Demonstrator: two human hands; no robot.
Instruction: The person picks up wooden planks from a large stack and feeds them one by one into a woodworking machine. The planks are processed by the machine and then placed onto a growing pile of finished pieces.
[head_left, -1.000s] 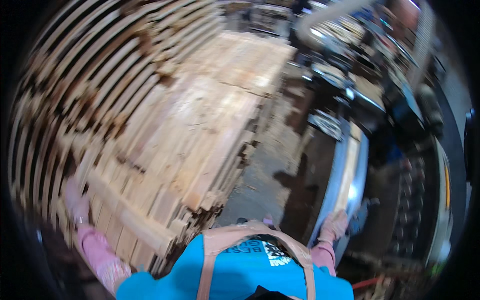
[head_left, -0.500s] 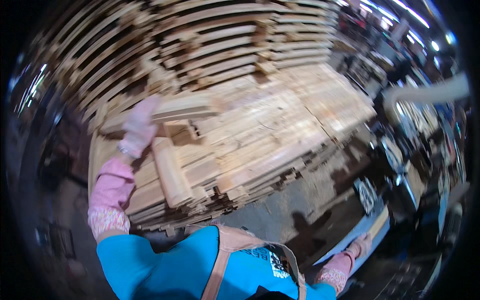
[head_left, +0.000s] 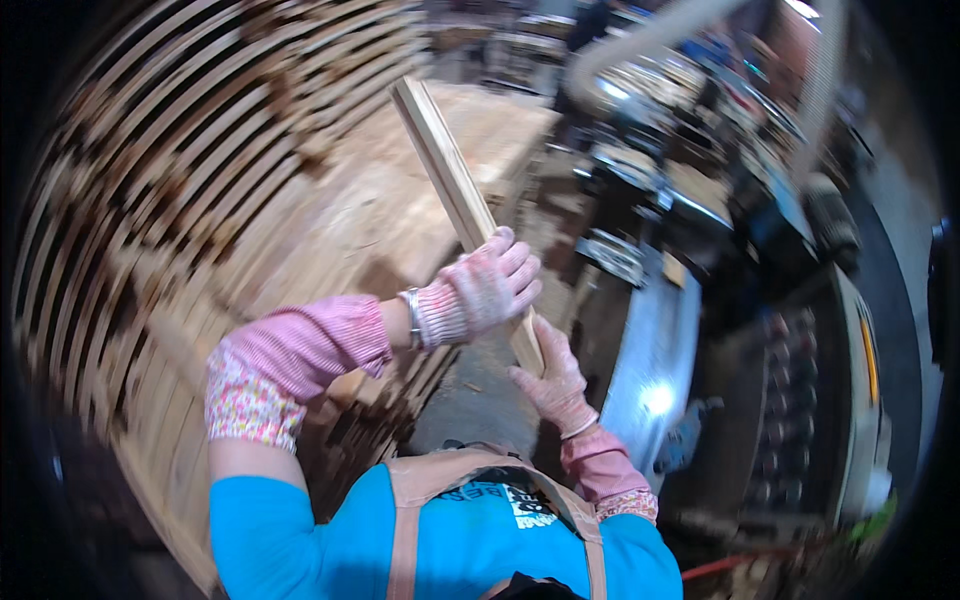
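Observation:
A long pale wooden strip [head_left: 446, 165] slants across the space in front of me, its far end raised over the wood stack. My left hand [head_left: 487, 283], in a pink glove, wraps round it below the middle. At its near end, my right hand [head_left: 556, 377], gloved as well, grips the strip with the thumb on one side and the fingers on the other. Some of the fingers behind the wood are hidden. Both forearms wear pink sleeve covers with floral cuffs.
A flat stack of boards [head_left: 310, 220] lies to the left, with rows of spaced slats [head_left: 190, 110] behind. A machine with a shiny metal table [head_left: 650, 350] stands at the right, a small wood piece [head_left: 674, 270] on it. A pale hose [head_left: 640, 35] arches beyond.
My view has swung right, toward the machine. My left hand has come from the stack to the middle with the wooden strip; my right hand has left the metal table and joined it.

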